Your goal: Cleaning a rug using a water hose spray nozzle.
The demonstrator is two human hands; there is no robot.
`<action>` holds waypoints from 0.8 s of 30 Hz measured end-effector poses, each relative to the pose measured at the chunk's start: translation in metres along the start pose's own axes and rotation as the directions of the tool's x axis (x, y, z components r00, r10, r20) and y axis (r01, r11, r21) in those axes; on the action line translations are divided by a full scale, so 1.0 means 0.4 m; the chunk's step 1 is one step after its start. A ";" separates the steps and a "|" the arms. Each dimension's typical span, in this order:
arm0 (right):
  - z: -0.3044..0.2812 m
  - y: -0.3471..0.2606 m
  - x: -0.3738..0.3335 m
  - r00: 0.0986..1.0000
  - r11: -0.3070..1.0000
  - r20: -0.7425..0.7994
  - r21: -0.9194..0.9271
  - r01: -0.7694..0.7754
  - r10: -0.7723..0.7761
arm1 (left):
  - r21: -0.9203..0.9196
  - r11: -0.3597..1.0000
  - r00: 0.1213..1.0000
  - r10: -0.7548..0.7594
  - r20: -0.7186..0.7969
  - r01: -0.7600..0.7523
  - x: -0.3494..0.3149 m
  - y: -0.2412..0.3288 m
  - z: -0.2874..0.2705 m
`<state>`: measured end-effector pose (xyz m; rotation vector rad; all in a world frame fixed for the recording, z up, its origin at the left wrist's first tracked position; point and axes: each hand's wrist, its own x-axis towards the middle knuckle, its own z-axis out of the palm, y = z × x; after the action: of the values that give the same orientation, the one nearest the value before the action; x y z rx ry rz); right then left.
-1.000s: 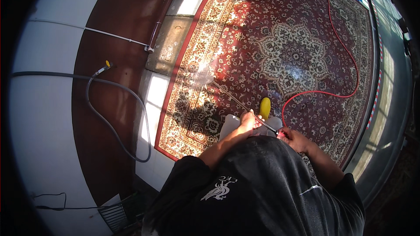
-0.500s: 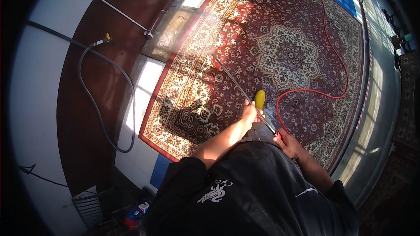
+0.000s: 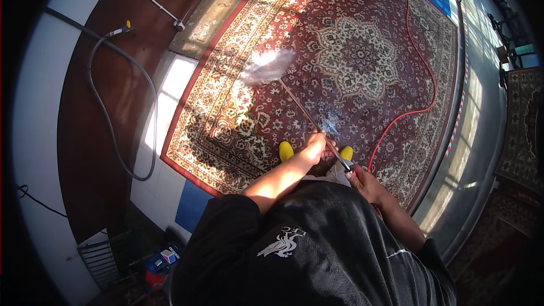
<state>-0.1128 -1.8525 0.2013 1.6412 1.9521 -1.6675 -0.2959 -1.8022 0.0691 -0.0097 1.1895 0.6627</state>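
My left hand [image 3: 318, 146] is closed around the middle of a long thin metal spray lance [image 3: 299, 105]. Behind it, my right hand [image 3: 364, 183] grips the lance's dark handle end, close to my body. The lance slants away to the far left, and a white fan of spray [image 3: 267, 67] bursts from its tip onto the carpet. That red patterned carpet [image 3: 362, 59], with cream and dark flowers and a large medallion, lies flat under the lance. A red hose [image 3: 433, 88] runs across its right side and comes back near my right hand.
Yellow boots [image 3: 286, 151] show under me on the carpet. Left of it, a grey hose [image 3: 95, 88] with a yellow-tipped end loops by a brown and white wall. A blue and red machine [image 3: 158, 263] stands at the lower left. More rugs [image 3: 521, 119] are on the right.
The lance tip has shifted slightly, and its spray now shows as a broad white fan. My view has moved, and both yellow boots are visible instead of one.
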 end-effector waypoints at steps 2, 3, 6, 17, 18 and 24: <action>0.011 0.068 -0.011 0.998 0.999 -0.044 -0.025 0.046 -0.047 | 0.060 0.998 1.000 0.007 0.009 -0.007 0.027 -0.024 0.025; 0.011 0.098 -0.025 0.998 0.999 -0.050 -0.005 0.036 -0.037 | 0.120 0.993 1.000 -0.007 -0.017 0.009 0.033 -0.044 0.050; -0.025 0.181 -0.079 0.999 0.999 -0.042 0.025 -0.022 0.023 | 0.168 0.982 0.994 -0.080 -0.069 0.090 0.087 -0.147 0.125; -0.259 0.550 -0.323 0.994 0.995 -0.080 0.077 -0.066 0.072 | 0.302 0.945 0.988 -0.150 0.048 0.128 0.153 -0.347 0.553; -0.260 0.578 -0.339 0.993 0.995 -0.095 0.084 -0.059 0.067 | 0.316 0.941 0.988 -0.143 0.052 0.120 0.149 -0.351 0.591; -0.318 0.603 -0.391 0.975 0.973 -0.119 0.160 -0.166 0.185 | 0.482 0.777 0.895 -0.443 -0.040 0.406 0.201 -0.371 0.693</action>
<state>0.1981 -1.8992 0.1970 1.9630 1.7103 -1.7137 0.0286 -1.7896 0.0606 0.1601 1.1972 -0.0473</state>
